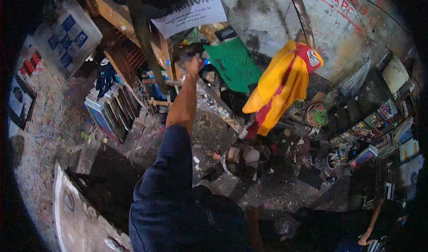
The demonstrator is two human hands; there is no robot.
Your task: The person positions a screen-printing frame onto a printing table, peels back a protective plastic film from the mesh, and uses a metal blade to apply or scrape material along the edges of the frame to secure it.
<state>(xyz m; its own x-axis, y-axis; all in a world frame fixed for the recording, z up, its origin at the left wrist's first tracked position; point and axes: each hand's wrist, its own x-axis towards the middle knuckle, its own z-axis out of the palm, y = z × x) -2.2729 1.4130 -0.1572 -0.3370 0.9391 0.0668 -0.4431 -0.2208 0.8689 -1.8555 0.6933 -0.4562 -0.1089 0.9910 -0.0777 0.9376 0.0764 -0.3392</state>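
The green flat sheet point(235, 67), smooth and stiff-looking, serves as the landmark. The person's left hand point(192, 67), at the end of a raised arm in a dark navy short sleeve point(171, 151), is just beside the sheet's left edge. It looks curled, but blur and shadow hide the fingers; I cannot tell whether they hold something, nor whether hand and sheet touch. The right hand cannot be made out.

Above the sheet hangs a white paper banner with dark lettering point(189, 12). To the sheet's right, a yellow cloth with dark red bands point(281, 89) hangs in folds. Below the sheet runs a narrow, paint-speckled ledge point(220, 107); to its lower left, a row of framed flat panels point(111, 107) leans on edge. Well apart, to its far lower right, is another person's bare hand point(363, 240).

The step in hand appears to be a one-handed reach into the cluttered spot at the sheet's left. As I judge it, the next move calls for a controlled grasp or placement there, keeping the wrist clear of the sheet's edge and the brown wooden beams point(117, 19) to its left.
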